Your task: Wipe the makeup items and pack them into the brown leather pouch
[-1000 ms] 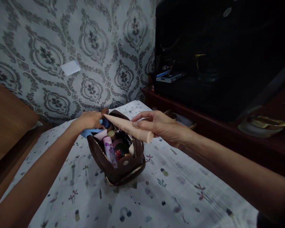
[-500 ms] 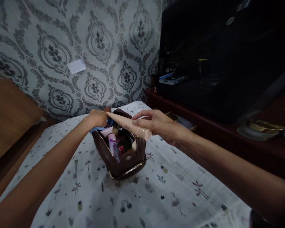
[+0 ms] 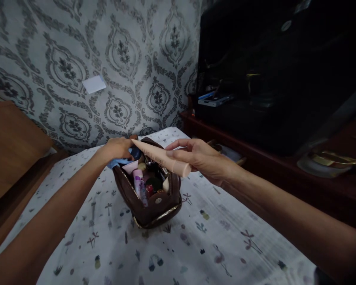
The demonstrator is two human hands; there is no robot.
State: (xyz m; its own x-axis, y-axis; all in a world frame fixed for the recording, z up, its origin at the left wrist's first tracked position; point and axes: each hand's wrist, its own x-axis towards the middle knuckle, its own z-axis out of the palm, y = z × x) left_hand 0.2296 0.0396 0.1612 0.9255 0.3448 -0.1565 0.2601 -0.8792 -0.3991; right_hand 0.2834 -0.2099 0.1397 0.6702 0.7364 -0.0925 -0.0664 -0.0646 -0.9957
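A brown zip bag [image 3: 124, 184] stands unzipped on the patterned sheet, filled with several cosmetics. Among them are a purple-and-white tube [image 3: 140, 187], a pale pink tube [image 3: 129, 166] and a dark round-capped item [image 3: 135, 153]. My right hand [image 3: 192, 156] pinches a long peach squeeze tube [image 3: 158, 155] by its capped end, above the bag's right side, its flat end pointing left. At the bag's far left rim, my left hand [image 3: 118, 148] is closed on a light blue cloth [image 3: 118, 162]; its fingertips are partly hidden.
The bed sheet [image 3: 201, 245] spreads under the bag. A large black screen [image 3: 269, 71] rises at right over a dark red cabinet [image 3: 237, 136], with a gold-rimmed dish [image 3: 329, 162] there. A wooden headboard [image 3: 14, 146] stands left, before a patterned wall [image 3: 121, 79].
My left hand has shifted slightly left, showing more of the dark round-capped item. The peach tube has moved a little right and tipped slightly in my right hand.
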